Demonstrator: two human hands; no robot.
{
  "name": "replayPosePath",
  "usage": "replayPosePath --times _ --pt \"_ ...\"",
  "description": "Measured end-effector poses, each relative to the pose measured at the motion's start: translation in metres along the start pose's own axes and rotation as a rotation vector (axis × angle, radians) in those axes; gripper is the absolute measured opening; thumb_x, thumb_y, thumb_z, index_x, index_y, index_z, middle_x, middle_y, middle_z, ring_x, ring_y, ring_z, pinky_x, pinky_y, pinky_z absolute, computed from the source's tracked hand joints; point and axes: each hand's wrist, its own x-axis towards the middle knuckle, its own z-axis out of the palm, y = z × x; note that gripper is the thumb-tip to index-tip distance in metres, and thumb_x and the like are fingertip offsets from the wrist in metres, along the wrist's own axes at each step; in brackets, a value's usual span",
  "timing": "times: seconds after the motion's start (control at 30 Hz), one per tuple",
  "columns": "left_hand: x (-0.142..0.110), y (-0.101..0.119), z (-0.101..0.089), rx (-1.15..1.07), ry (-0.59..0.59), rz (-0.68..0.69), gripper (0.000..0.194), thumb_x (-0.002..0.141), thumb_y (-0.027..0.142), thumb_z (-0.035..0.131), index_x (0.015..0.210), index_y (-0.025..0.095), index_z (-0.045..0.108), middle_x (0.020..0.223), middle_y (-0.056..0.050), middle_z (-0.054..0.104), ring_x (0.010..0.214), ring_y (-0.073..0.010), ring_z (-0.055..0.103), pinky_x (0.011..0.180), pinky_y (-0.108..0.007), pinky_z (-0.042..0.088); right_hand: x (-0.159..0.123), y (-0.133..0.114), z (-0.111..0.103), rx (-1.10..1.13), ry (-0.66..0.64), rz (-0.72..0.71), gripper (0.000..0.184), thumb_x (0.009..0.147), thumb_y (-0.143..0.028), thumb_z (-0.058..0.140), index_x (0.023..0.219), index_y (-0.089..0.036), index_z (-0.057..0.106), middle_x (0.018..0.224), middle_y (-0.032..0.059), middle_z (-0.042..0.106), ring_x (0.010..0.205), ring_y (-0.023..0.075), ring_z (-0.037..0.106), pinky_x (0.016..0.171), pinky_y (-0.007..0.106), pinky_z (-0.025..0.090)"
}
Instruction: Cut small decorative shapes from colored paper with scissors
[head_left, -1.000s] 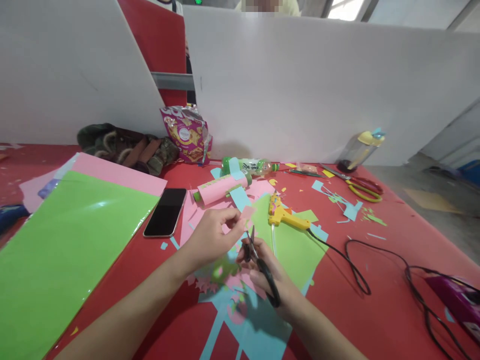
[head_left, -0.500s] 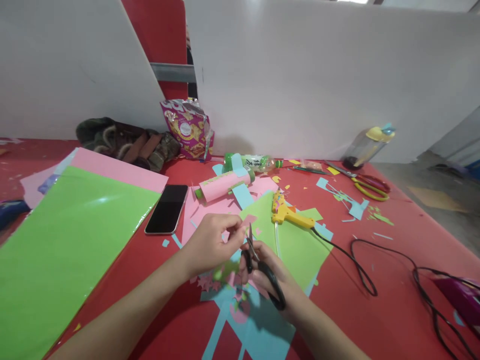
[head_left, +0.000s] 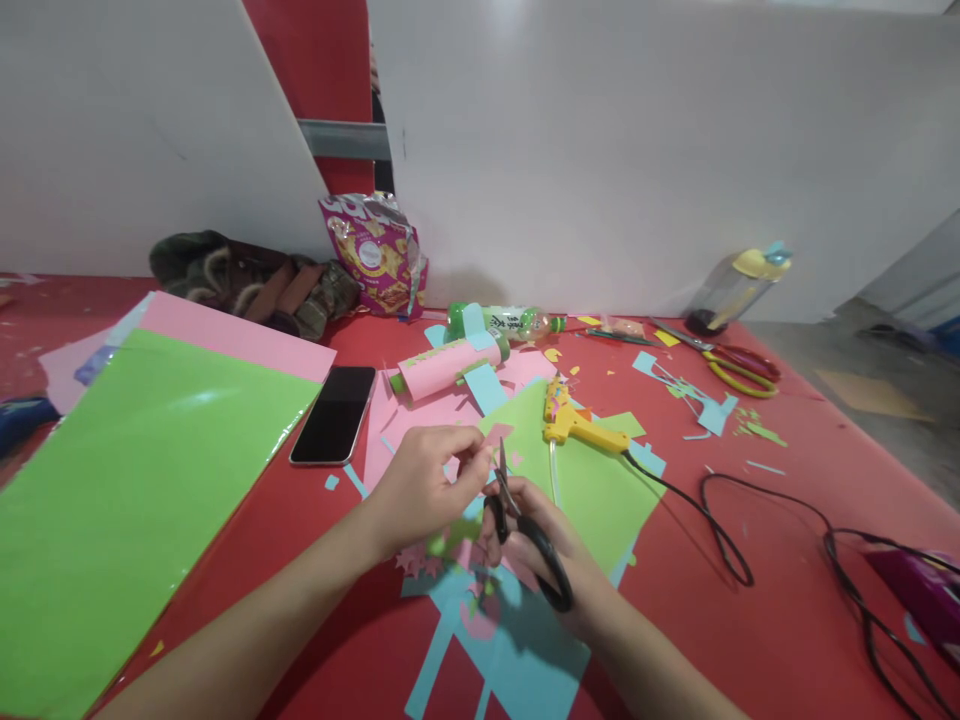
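My left hand [head_left: 435,480] is closed in a pinch, with a small piece of pink paper [head_left: 498,434] showing at its fingertips; the fingers partly hide it. Close beside those fingertips, my right hand [head_left: 536,545] grips black-handled scissors [head_left: 546,560], their blades pointing up and slightly parted. Below both hands lie light blue paper [head_left: 525,650], small pink star cutouts [head_left: 416,562] and mixed scraps. Green paper [head_left: 600,510] spreads out to the right, under a yellow hot glue gun [head_left: 592,432].
A phone [head_left: 334,415] and green sheets in plastic [head_left: 150,480] lie left. Behind are a pink-wrapped roll [head_left: 450,368], a green-labelled bottle [head_left: 499,323] and a snack bag [head_left: 375,255]. Larger scissors [head_left: 739,372], a tumbler [head_left: 739,290] and a black cord [head_left: 787,490] sit right.
Both hands stay almost in place, and the scissors have shifted only very slightly beside the left fingertips. The view has tilted a little.
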Motion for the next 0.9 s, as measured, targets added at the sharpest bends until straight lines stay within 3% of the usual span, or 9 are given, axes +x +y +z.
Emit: replayPosePath --times 0.9 --pt "-0.0019 0.0009 0.0055 -0.079 0.054 -0.027 0.026 0.077 0.016 0.041 0.051 0.014 0.039 0.047 0.005 0.039 0.046 -0.0051 0.036 0.047 -0.015 0.03 0.0002 0.0062 -0.0058 -0.021 -0.038 -0.058 0.039 0.069 -0.042 0.06 0.095 -0.019 0.044 0.067 -0.0019 0.047 0.057 0.009 0.046 0.054 0.024 0.036"
